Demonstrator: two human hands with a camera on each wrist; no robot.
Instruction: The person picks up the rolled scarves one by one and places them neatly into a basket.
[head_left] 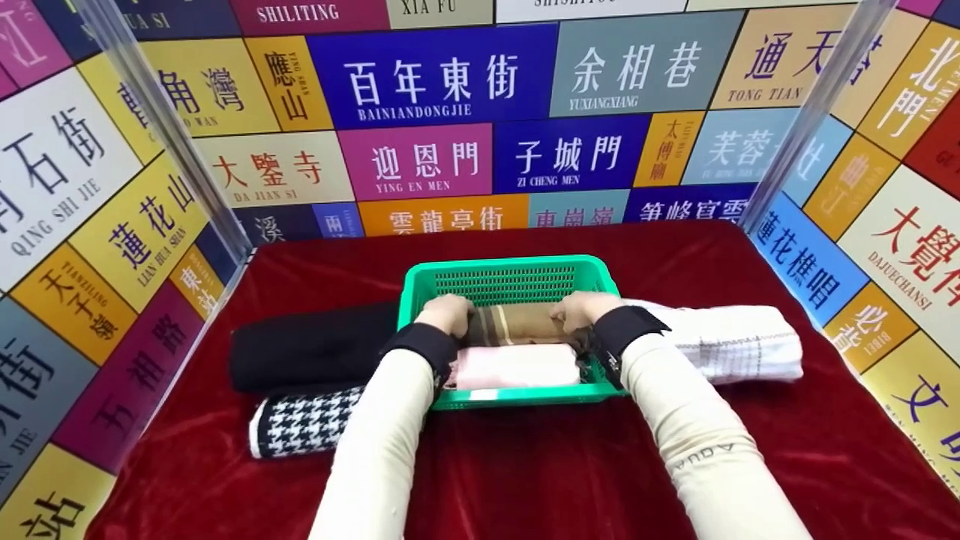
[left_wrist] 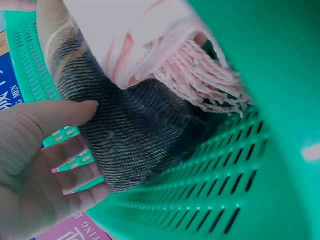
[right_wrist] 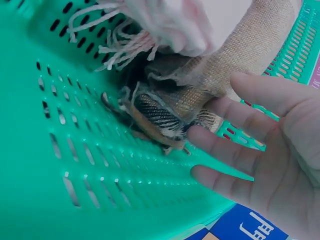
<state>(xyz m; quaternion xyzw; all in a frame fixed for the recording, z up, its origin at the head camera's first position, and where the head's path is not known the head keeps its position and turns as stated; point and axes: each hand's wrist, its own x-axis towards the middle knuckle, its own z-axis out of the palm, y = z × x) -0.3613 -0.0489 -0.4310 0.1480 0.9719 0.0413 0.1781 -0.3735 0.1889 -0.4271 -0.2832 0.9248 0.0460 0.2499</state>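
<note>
A green plastic basket (head_left: 517, 394) holds two rolled scarves. Toward its far side lies a tan roll with dark stripes (head_left: 525, 322), and nearer the front a pale pink roll with a twisted fringe (head_left: 517, 366). My left hand (head_left: 448, 313) is at the left end of the tan scarf, thumb touching the dark weave and fairly straight fingers along its far side. At the other end my right hand (head_left: 589, 309) touches the tan scarf, its fingers spread and mostly straight. The bottom of the basket is hidden under the rolls.
Left of the basket lie a black roll (head_left: 315, 346) and a black-and-white houndstooth roll (head_left: 307, 424). A white checked roll (head_left: 742, 341) lies on the right. Red velvet (head_left: 525, 472) covers the table, with printed sign panels (head_left: 431, 79) standing behind it.
</note>
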